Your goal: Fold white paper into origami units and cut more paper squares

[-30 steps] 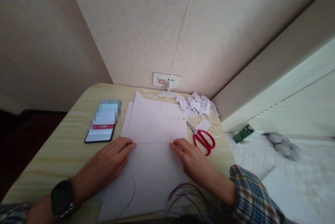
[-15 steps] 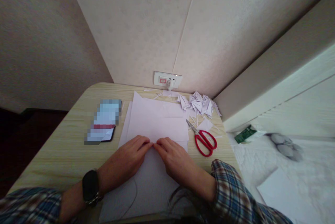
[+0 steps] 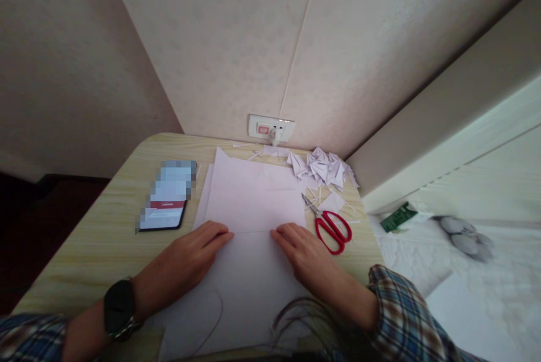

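A white sheet of paper (image 3: 252, 246) lies on other sheets, with a straight edge or crease running between my hands. My left hand (image 3: 203, 249) presses on the left part of that line, thumb and fingers closed together at the paper. On its right part my right hand (image 3: 302, 252) does the same, fingertips pinched down on the sheet. A gap separates the two hands, and the line shows in it. Under the fingers the paper is hidden. Red-handled scissors (image 3: 333, 232) lie just right of my right hand, blades slightly apart.
A phone (image 3: 167, 195) lies on the wooden table (image 3: 105, 226) at the left. Folded paper pieces (image 3: 323, 167) are heaped at the back right, with paper strips near them. A wall socket (image 3: 270, 128) holds a plug. A green box (image 3: 398, 216) is on the white bedding.
My hands, which met at the middle of the paper's line, have slid apart, left hand to the left and right hand to the right. The paper and scissors have hardly moved.
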Tool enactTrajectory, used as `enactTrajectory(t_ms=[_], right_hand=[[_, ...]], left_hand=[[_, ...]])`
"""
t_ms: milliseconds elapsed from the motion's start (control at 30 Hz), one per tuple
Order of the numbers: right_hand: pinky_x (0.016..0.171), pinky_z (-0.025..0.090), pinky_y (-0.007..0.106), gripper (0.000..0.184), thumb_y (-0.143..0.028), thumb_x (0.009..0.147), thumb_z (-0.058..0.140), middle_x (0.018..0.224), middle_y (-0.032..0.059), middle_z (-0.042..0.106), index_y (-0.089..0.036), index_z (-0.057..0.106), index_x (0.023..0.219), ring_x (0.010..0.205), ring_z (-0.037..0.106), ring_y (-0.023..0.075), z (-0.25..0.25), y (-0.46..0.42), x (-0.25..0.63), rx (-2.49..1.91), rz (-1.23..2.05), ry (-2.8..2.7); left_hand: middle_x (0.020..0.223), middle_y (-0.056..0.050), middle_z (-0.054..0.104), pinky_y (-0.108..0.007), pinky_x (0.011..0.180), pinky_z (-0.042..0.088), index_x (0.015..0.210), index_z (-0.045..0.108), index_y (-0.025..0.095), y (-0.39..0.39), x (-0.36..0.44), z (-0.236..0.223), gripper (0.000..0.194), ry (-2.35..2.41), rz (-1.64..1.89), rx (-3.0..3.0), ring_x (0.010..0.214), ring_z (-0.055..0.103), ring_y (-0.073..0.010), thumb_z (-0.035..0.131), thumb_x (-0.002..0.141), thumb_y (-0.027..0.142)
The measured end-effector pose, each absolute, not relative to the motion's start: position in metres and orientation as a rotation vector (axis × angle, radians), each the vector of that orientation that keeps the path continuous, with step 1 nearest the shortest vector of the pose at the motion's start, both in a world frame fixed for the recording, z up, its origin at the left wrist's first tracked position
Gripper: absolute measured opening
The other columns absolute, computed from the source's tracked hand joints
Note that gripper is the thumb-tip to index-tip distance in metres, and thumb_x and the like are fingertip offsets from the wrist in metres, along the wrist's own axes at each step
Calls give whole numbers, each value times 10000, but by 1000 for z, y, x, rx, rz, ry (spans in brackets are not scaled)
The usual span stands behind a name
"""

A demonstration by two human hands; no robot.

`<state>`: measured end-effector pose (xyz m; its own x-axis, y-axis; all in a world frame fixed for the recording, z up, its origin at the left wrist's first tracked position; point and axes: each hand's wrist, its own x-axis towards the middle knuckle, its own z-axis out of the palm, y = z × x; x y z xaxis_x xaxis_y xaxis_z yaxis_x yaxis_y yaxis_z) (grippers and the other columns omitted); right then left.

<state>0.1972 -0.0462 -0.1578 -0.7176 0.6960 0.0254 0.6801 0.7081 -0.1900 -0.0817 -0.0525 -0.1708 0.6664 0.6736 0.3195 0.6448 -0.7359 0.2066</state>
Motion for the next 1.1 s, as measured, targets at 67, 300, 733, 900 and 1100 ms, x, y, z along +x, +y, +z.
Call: enactTrajectory(t_ms=[67, 300, 733, 900, 1100], right_hand=[[867, 595, 421, 417, 78, 878, 432, 1090, 173, 691, -71, 643, 1206, 987, 659, 262, -157, -46, 207, -1139, 237, -2811], [875, 598, 416, 453, 104, 843, 429, 1096, 189, 703, -58, 662, 1196, 1019, 683, 275, -156, -47, 224, -1183, 205, -2791], [873, 587, 372, 349, 64, 885, 459, 1085, 154, 678, -68, 662, 1136, 964, 638, 235, -155, -44, 181, -1066, 287, -2865], [832, 593, 370, 268, 4, 924, 499, 1065, 160, 676, -55, 656, 1134, 947, 623, 245, -156, -43, 165, -1030, 289, -2872], [838, 584, 360, 271, -14, 935, 504, 1033, 147, 673, -61, 648, 1160, 940, 619, 239, -156, -43, 158, -1018, 282, -2871]], left_hand=[[1036, -84, 711, -259, 843, 570, 1140, 640, 133, -53, -89, -170, 404, 1111, 597, 2808, 915, 694, -188, 385, 883, -45], [1054, -83, 713, -245, 851, 554, 1152, 646, 133, -57, -102, -170, 407, 1156, 616, 2812, 928, 701, -188, 426, 871, -62], [1014, -107, 711, -313, 834, 605, 1121, 650, 97, -54, -64, -169, 403, 1111, 570, 2776, 909, 689, -210, 404, 845, -64], [1007, -109, 715, -349, 842, 615, 1120, 656, 95, -54, -51, -169, 404, 1124, 555, 2753, 919, 685, -229, 424, 829, -63], [1024, -109, 711, -359, 873, 612, 1148, 655, 111, -53, -50, -170, 413, 1134, 540, 2738, 944, 676, -226, 406, 858, -44]])
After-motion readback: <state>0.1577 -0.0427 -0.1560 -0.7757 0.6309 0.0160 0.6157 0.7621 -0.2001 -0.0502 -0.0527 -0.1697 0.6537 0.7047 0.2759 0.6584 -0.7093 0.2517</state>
